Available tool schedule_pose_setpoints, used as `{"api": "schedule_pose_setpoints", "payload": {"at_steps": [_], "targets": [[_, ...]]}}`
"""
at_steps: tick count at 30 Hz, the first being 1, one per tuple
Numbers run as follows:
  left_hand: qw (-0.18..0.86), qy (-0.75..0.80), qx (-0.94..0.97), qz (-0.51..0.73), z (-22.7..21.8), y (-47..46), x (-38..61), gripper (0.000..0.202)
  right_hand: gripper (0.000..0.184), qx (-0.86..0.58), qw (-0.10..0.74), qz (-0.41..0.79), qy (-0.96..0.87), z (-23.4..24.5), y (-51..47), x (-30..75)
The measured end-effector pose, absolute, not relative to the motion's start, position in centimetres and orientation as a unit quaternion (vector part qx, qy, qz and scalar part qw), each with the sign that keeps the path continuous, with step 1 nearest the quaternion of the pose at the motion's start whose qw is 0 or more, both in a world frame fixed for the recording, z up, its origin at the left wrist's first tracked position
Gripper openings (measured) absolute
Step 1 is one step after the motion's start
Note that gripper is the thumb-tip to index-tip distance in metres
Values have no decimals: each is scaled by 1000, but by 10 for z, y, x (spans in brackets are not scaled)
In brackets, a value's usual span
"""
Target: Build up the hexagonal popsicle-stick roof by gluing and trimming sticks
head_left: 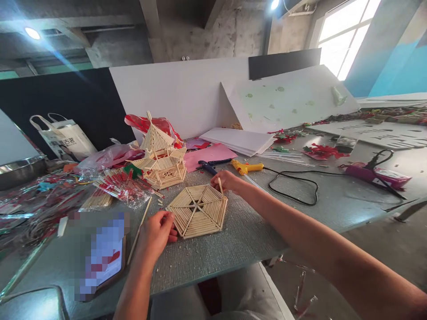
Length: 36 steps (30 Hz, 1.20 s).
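A flat hexagonal panel of thin wooden sticks (203, 222), with spokes meeting around a small opening, lies on the table before me. My left hand (162, 227) grips its near left edge, fingers curled under the rim. At the far right corner, my right hand (225, 181) pinches a short wooden stick (220, 186) that stands nearly upright at the panel's edge. Just behind that hand are a yellow glue gun (247, 167) and dark blue pliers (208, 167). A small pagoda-like model of sticks (163, 162) with a pointed roof stands beyond the panel.
A phone (106, 262) lies at the left near a long thin stick (139, 231). Plastic-bagged sticks (122, 184) and wrappers crowd the left side. A black cord (300, 172) loops right towards a purple object (376, 175). White boards (238, 138) lie at the back.
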<state>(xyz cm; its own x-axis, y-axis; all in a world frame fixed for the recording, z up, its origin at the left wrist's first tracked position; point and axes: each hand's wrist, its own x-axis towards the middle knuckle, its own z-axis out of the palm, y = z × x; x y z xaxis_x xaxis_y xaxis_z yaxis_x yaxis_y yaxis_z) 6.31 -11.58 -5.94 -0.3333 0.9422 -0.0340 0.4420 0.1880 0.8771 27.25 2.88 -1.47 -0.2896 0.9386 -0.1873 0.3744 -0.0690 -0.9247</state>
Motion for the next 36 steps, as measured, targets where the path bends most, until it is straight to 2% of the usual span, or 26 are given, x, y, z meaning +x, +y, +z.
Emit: {"api": "schedule_pose_setpoints", "payload": {"at_steps": [3, 5, 9, 13, 17, 20, 25, 31, 36], "targets": [[281, 723, 510, 371, -50, -121, 59, 33, 8, -532, 290, 496, -622, -11, 35, 277], [228, 742, 524, 351, -41, -126, 49, 33, 12, -537, 327, 470, -619, -3, 38, 283], [94, 782, 525, 323, -30, -129, 29, 33, 19, -513, 480, 388, -597, 27, 29, 301], [45, 774, 570, 273, -23, -120, 37, 32, 21, -405, 665, 300, -551, 45, -1, 319], [32, 758, 619, 203, -5, -112, 71, 30, 20, -373, 717, 251, -532, 25, -36, 323], [13, 737, 651, 180, 9, -107, 94, 27, 18, -393, 680, 239, -572, -7, -59, 322], [56, 666, 713, 211, 12, -84, 118, 26, 20, -492, 499, 195, -686, -43, -85, 324], [249, 557, 717, 337, -1, -35, 134, 39, 24, -522, 368, 146, -756, -36, -70, 332], [275, 481, 736, 389, -8, -12, 141, 44, 18, -510, 257, 110, -813, -30, -53, 337]]}}
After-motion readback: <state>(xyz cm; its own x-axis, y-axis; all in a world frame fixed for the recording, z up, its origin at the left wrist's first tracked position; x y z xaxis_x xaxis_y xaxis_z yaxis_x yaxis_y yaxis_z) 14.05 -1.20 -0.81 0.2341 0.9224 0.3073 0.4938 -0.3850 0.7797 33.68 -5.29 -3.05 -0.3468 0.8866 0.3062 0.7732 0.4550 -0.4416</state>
